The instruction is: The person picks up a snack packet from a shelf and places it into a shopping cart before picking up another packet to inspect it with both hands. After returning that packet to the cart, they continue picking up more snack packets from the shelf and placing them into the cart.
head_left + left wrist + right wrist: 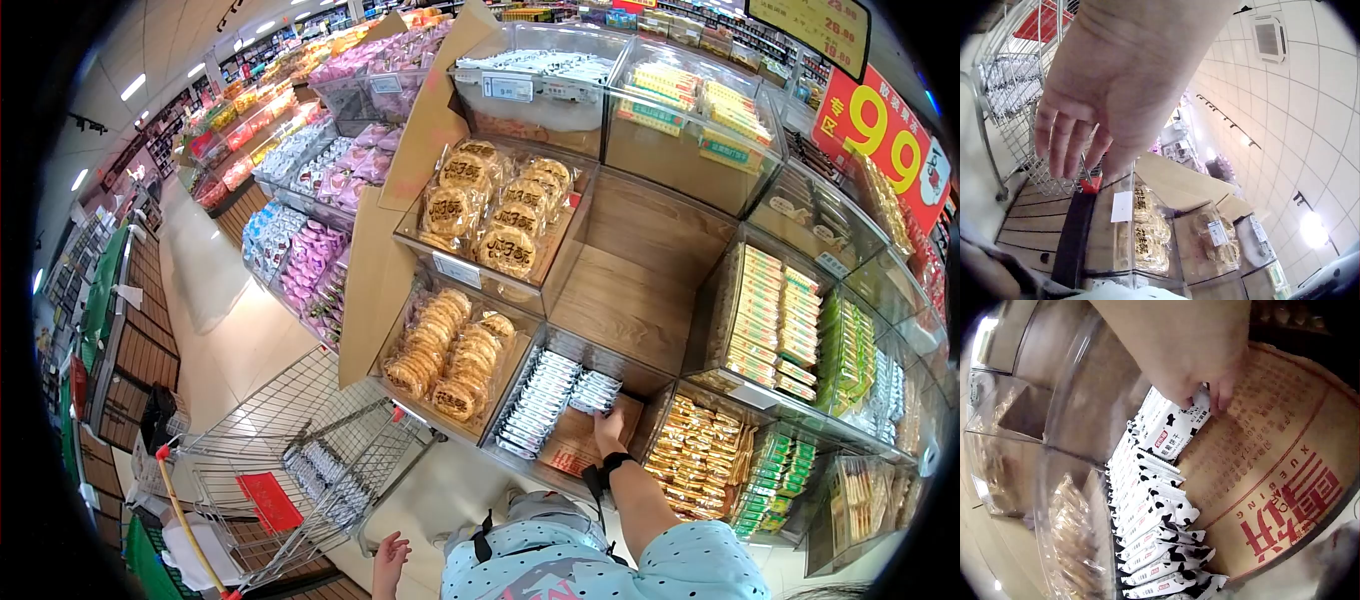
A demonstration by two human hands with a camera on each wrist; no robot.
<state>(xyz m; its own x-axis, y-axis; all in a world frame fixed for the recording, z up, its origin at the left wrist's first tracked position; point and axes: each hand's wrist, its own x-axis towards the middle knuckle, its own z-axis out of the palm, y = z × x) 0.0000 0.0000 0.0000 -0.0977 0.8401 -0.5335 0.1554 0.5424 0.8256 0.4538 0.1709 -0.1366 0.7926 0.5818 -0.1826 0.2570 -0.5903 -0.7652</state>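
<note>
The right hand (605, 430) pinches a short row of cow-print biscuit packets (1163, 428); the left hand (391, 555) hangs loose, holding nothing. Beside the grip, a longer row (540, 400) looks complete, but bare cardboard (1272, 456) leaves their bin (630, 365) seemingly part-filled. Past that row, another bin (512, 362) holds round cookies (430, 340); farther off, a shopping cart (187, 511) carries similar white packets (320, 480).

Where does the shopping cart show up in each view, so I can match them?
Head: the shopping cart is at lower left, with black-and-white packets inside.
Left wrist: upper left, partly behind the left hand.
Right wrist: not in it.
Shared landmark: the bagged round biscuits, left of centre in the head view, low centre in left wrist, lower left in right wrist.
</note>
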